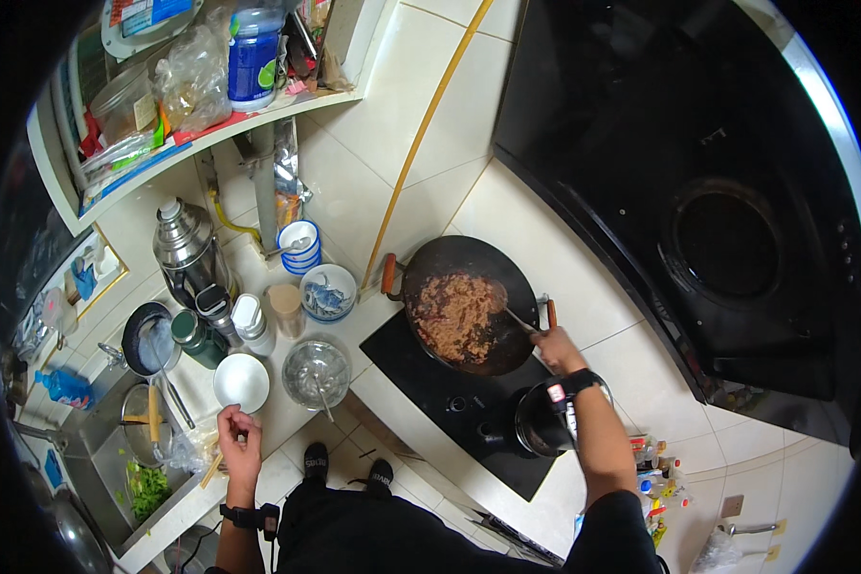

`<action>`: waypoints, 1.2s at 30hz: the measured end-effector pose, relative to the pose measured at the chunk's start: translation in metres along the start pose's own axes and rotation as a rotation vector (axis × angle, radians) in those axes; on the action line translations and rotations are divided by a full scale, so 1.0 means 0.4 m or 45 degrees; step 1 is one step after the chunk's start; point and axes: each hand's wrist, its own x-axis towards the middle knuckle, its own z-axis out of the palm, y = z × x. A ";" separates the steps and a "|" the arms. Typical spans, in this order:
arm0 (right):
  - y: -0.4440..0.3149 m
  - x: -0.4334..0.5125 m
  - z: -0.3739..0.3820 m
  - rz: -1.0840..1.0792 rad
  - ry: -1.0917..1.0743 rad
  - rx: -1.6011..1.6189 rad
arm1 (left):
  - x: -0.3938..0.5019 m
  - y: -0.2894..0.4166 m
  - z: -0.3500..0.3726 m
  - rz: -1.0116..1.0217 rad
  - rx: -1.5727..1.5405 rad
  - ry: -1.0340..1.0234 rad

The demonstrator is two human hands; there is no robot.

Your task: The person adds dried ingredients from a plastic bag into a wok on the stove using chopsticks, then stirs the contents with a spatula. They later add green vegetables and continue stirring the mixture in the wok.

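Note:
My right hand [558, 350] grips the handle of a metal spatula [522, 321], whose blade lies against browned minced food [455, 312]. That food sits in a dark wok [502, 269] with wooden side handles, on the left burner of a black glass cooktop [438, 402]. My left hand [240, 441] is loosely curled and appears to hold nothing. Its fingertips are just by the rim of an empty white bowl [241, 383]. A clear glass bowl [316, 373] with a utensil in it stands right of the white one.
A lidded pot [542, 423] occupies the other burner, beneath my right forearm. Leafy greens [147, 490] lie in the metal sink [100, 466]. Behind the bowls stand a steel thermos [186, 240], a green flask [195, 337] and a small pan [147, 341]. A black range hood [617, 179] overhangs the right side.

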 end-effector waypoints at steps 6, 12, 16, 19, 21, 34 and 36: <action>-0.175 -0.130 0.119 -0.203 0.096 -0.308 | 0.012 0.008 0.021 0.015 -0.020 -0.030; -0.231 -0.432 -0.152 -0.483 0.169 -0.612 | 0.020 0.004 0.013 0.036 -0.016 -0.026; -0.258 -0.442 -0.153 -0.484 0.107 -0.597 | 0.023 0.005 0.003 0.014 -0.003 0.002; -0.267 -0.329 -0.035 -0.278 0.168 -0.683 | 0.033 0.004 0.004 0.012 -0.002 -0.019; -0.254 -0.248 0.022 -0.142 0.224 -0.717 | 0.041 0.003 0.005 0.026 -0.002 -0.054; -0.289 -0.340 0.027 -0.438 0.200 -0.573 | 0.080 -0.011 0.007 0.056 -0.005 -0.083; -0.270 -0.422 -0.093 -0.492 0.262 -0.569 | 0.085 -0.018 0.003 0.065 0.008 -0.060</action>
